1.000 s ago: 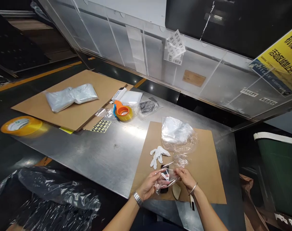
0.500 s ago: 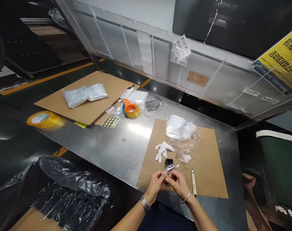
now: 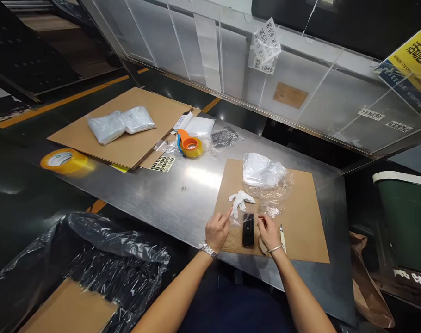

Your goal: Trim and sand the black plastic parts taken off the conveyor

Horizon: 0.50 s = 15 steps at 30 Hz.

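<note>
Head view: apparently mid-handling, left hand (image 3: pixel 217 231) (forefinger out, rest curled) and right hand (image 3: pixel 269 232) (loosely pinched) flank a black case (image 3: pixel 248 230); holds unclear; gripping it calls for reaching inward.

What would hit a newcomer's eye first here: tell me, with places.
Probably the bright orange tape dispenser, on the metal table beside the cardboard stack, and the yellow sign at the picture's upper right. Nearer, the person's left hand and right hand flank a dark, glossy object on the brown cardboard sheet, with a white glove just beyond it.
</note>
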### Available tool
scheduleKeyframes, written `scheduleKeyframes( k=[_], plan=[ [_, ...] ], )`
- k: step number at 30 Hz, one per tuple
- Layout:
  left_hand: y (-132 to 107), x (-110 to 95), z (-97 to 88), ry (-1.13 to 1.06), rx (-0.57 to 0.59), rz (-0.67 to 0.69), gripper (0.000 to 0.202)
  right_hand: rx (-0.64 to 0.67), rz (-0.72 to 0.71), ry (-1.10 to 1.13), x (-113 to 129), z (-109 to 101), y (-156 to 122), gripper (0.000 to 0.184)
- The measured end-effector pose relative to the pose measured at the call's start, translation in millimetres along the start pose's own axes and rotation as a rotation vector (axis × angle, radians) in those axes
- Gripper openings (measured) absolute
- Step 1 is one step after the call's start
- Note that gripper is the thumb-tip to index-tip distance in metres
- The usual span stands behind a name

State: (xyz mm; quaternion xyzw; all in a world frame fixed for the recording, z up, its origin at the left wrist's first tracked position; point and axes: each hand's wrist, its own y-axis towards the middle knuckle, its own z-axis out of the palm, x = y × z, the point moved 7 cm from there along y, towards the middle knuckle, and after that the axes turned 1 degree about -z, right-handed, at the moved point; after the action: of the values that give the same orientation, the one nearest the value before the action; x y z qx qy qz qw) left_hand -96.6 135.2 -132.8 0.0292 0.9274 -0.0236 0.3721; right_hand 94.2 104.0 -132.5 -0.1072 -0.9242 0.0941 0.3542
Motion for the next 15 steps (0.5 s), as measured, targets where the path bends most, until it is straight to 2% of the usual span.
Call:
scheduleKeyframes(
  k=[4,8,11,15],
  plan=[
    [-6.5,28.6,6.8,0.155,0.001,-0.038,0.033,0.046,0.213,-0.164,-37.8,34.5,-22.5,0.018],
    [-15.3,41.8,16.3,0.255,0.034,-0.069,0.029,0.076,0.329,-0.220,-49.2,67.1,-39.8,0.023],
    [-19.0,44.3,19.3,0.299,0.050,-0.086,0.028,0.058,0.379,-0.215,-52.6,73.6,-42.6,0.023],
    [-20.8,46.4,20.4,0.298,0.067,-0.102,0.028,-0.002,0.376,-0.128,-56.2,64.1,-44.8,0.022]
  ],
)
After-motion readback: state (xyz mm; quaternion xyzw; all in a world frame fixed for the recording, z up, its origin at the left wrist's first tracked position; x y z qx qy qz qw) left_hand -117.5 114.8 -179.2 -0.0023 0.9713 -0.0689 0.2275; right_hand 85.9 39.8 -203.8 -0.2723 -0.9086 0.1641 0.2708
